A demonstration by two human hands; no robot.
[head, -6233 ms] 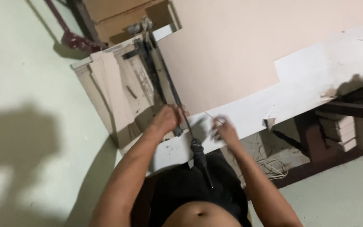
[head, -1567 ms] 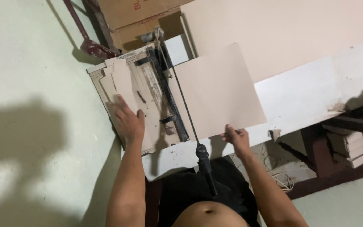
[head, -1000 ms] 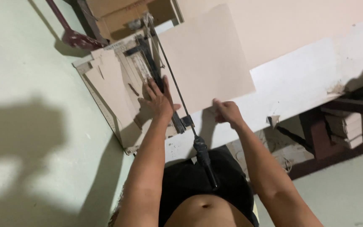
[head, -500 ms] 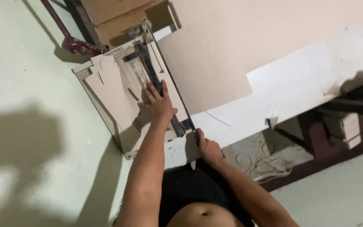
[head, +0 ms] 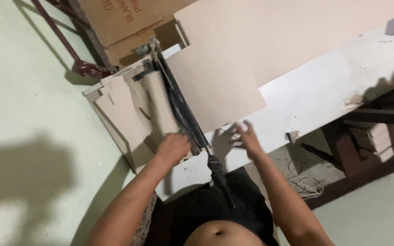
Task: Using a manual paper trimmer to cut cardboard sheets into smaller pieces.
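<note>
I see a white table [head: 324, 91] running across the view, its near edge by my waist. On it lies a big tan cardboard sheet [head: 270, 41], and a smaller cardboard sheet [head: 210, 86] lies on top of it, one edge tucked under the cutter. The paper cutter [head: 133, 114] sits at the table's left end, a flat board with cut cardboard strips [head: 124, 109] stacked on it and a long black blade arm [head: 181, 107] lying down along its right edge. The arm's black handle [head: 220, 180] sticks out past the table edge toward my belly, nobody holding it. Brown cardboard box [head: 119, 23] behind the cutter, a dark red metal leg [head: 69, 50] on the pale floor beside it.

My left hand [head: 173, 149] is pressed flat, fingers curled a little, on the near end of the cutter board, touching the strips just beside the blade arm. My right hand [head: 247, 136] is blurred, fingers spread, empty, hovering over the bare table just below the smaller sheet's near corner; I can't tell if it touches anything.
</note>
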